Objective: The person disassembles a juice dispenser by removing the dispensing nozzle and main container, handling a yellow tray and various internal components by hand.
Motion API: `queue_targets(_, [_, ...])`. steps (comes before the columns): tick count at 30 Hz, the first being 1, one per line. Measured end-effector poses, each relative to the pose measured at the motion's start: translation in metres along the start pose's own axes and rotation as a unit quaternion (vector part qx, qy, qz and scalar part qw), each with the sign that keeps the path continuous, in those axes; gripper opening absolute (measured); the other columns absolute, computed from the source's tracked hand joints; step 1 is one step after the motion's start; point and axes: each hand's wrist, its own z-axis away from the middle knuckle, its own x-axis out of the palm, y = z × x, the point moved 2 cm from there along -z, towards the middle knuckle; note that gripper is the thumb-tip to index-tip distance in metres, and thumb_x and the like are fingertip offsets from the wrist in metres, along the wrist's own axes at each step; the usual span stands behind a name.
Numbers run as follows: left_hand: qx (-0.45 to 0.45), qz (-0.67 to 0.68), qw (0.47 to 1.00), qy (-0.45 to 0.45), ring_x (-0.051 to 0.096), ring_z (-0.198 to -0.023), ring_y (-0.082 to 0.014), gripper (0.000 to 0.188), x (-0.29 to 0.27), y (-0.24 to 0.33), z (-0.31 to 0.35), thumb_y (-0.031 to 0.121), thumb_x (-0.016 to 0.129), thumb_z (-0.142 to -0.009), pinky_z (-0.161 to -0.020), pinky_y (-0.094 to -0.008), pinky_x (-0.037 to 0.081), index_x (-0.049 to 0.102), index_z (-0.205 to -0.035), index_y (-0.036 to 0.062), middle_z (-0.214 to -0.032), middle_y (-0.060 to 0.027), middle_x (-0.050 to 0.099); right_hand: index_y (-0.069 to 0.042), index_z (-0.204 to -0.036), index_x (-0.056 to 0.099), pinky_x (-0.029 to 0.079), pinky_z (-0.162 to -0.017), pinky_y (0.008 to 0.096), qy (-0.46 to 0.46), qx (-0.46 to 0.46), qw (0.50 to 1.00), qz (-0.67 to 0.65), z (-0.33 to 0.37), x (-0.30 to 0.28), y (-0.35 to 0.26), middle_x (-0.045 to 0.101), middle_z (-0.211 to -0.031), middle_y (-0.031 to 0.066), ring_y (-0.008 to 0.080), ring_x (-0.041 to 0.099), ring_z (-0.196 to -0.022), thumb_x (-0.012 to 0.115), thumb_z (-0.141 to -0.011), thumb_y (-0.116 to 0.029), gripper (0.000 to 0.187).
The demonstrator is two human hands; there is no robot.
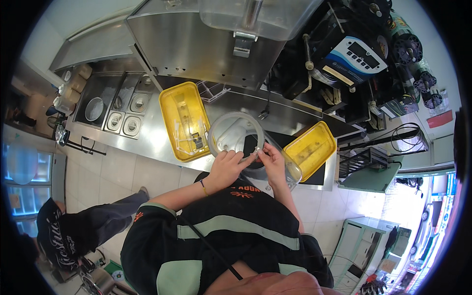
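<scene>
In front of me a translucent ring (236, 115), shaped like a round rim or seal, lies over a clear plastic container (294, 169). The container reaches off to the right above the counter. My left hand (225, 169) bends its fingers over the ring's near edge, the index finger stretched toward the right hand. My right hand (273, 166) is closed in a pinch at the ring's right side, by a small pale bit too small to name. Whether the ring is joined to the container cannot be told. A yellow tray (166, 115) holding clear plastic pieces sits left of my hands.
Another yellow tray (322, 129) stands at the right, with a little liquid inside. Behind are a steel cabinet (211, 54), a plug on a cord (264, 114) and a black machine with buttons (356, 59). Lidded steel pots (132, 125) fill the left counter. A person (73, 228) is at lower left.
</scene>
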Motion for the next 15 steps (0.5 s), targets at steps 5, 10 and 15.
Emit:
queue_targets(5, [0.012, 0.083, 0.996, 0.003, 0.048, -0.069, -0.0153, 0.046, -0.005, 0.0, -0.004, 0.016, 0.062, -0.074, -0.06, -0.0296, 0.035, 0.056, -0.119, 0.0208, -0.078, 0.0016, 0.049, 0.004, -0.114, 0.052, 0.046, -0.067, 0.0216, 0.046, -0.046, 0.998, -0.019, 0.009, -0.003, -0.003, 0.06, -0.097, 0.0072, 0.01, 0.058, -0.08, 0.059, -0.085, -0.005, 0.032])
queue_targets(10, [-0.038, 0.285, 0.958, -0.004, 0.058, -0.075, -0.019, 0.037, 0.008, -0.01, -0.001, 0.015, 0.06, -0.081, -0.068, -0.0295, 0.043, 0.055, -0.118, 0.0113, -0.092, -0.0029, 0.057, 0.004, -0.111, 0.055, 0.048, -0.065, 0.0217, 0.113, -0.06, 0.992, 0.005, 0.022, 0.012, -0.029, 0.062, -0.092, 0.0089, 0.0111, 0.06, -0.075, 0.059, -0.085, -0.006, 0.028])
queue_targets(15, [-0.321, 0.766, 0.556, -0.039, 0.062, -0.081, -0.0133, 0.03, 0.004, -0.004, -0.003, 0.018, 0.045, -0.094, -0.084, -0.032, 0.048, 0.049, -0.119, 0.0018, -0.095, 0.0002, 0.058, 0.005, -0.11, 0.055, 0.051, -0.071, 0.0252, 0.122, -0.089, 0.988, 0.019, 0.03, 0.034, -0.057, 0.062, -0.094, 0.0118, 0.0139, 0.062, -0.077, 0.055, -0.088, -0.006, 0.025])
